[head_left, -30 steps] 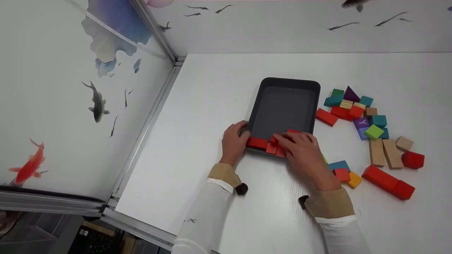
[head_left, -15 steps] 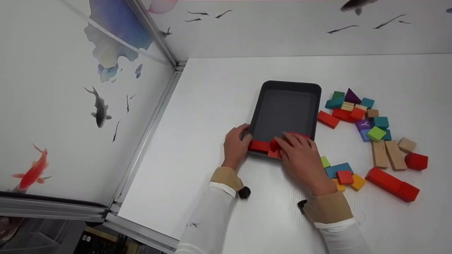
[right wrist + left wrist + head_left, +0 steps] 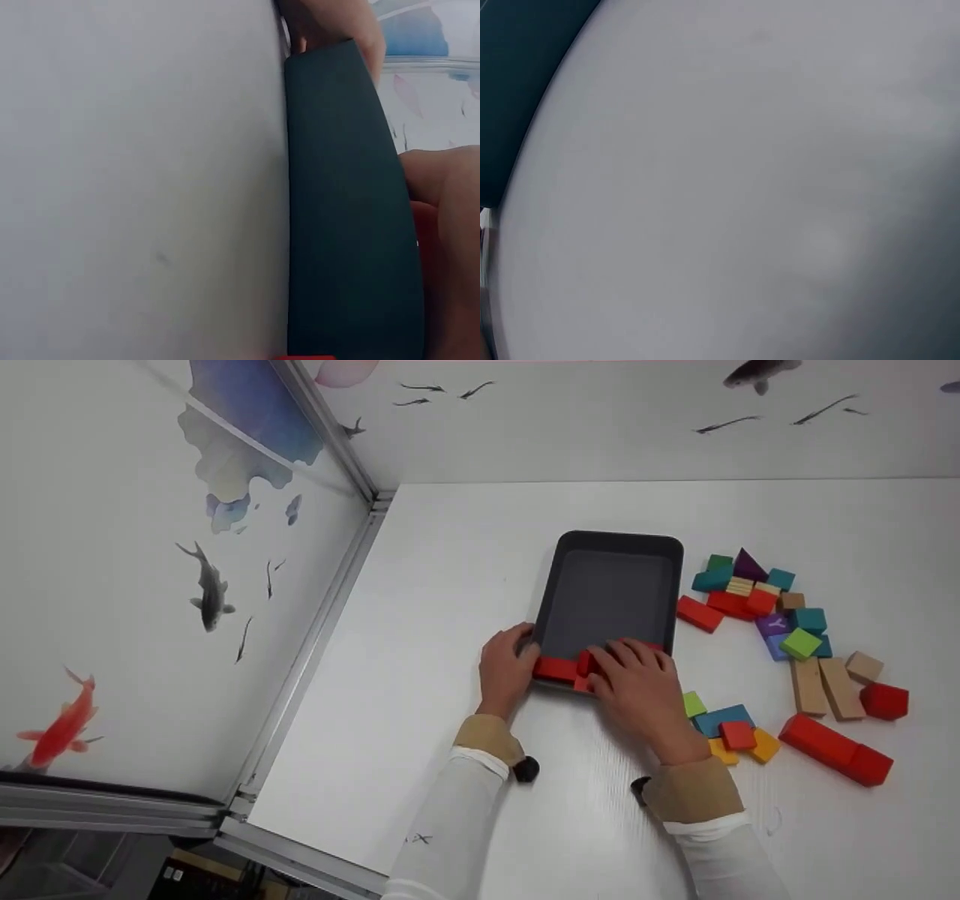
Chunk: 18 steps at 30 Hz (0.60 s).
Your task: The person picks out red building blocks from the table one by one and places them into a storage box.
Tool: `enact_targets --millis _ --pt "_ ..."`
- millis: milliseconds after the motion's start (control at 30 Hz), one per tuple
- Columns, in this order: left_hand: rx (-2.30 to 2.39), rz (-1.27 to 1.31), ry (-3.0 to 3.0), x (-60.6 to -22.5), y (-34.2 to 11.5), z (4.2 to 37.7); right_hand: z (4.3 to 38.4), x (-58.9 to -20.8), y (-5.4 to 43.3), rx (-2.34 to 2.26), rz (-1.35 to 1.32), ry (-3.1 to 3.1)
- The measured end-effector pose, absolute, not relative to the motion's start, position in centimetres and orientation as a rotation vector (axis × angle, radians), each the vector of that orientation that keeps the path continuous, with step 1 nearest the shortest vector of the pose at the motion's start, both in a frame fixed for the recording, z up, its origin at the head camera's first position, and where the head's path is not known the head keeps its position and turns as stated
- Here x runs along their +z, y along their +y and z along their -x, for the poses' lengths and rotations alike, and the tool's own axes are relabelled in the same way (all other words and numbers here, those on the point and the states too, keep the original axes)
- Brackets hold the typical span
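Note:
A dark grey rectangular tray [image 3: 611, 592] lies on the white table, with several red wooden blocks [image 3: 556, 669] along its near edge. My left hand [image 3: 506, 671] grips the tray's near left corner, its fingertips close to the leftmost block. Over the near right part of the tray, my right hand [image 3: 641, 694] pinches a small red block [image 3: 587, 662] between thumb and fingers; its palm hides some blocks. The right wrist view shows the tray's outer wall [image 3: 345, 210] with both hands above it. In the left wrist view only a dark strip of the tray [image 3: 525, 82] appears.
Right of the tray lie loose coloured blocks, among them a purple triangle [image 3: 748, 566], plain wooden planks [image 3: 808, 688] and long red blocks [image 3: 825, 742]. A blue block [image 3: 724, 720] sits in a small cluster near my right wrist. White panels border the table left and back.
My right fingers have shifted slightly among the red blocks, and the small red block has turned or moved a little. My left hand keeps its place on the tray corner.

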<state>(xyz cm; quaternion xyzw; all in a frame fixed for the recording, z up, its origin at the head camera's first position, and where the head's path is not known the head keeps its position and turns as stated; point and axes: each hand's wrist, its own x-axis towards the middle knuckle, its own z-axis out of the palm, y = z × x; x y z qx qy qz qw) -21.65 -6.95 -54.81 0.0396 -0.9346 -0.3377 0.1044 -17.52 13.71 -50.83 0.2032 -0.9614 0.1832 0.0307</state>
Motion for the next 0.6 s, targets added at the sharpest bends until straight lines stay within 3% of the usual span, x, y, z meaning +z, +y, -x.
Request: enact_targets --millis 600 --pt "-1.018 -0.095 -2.741 -54.69 -6.75 21.57 18.40 -50.90 12.92 0.638 -0.602 -3.047"
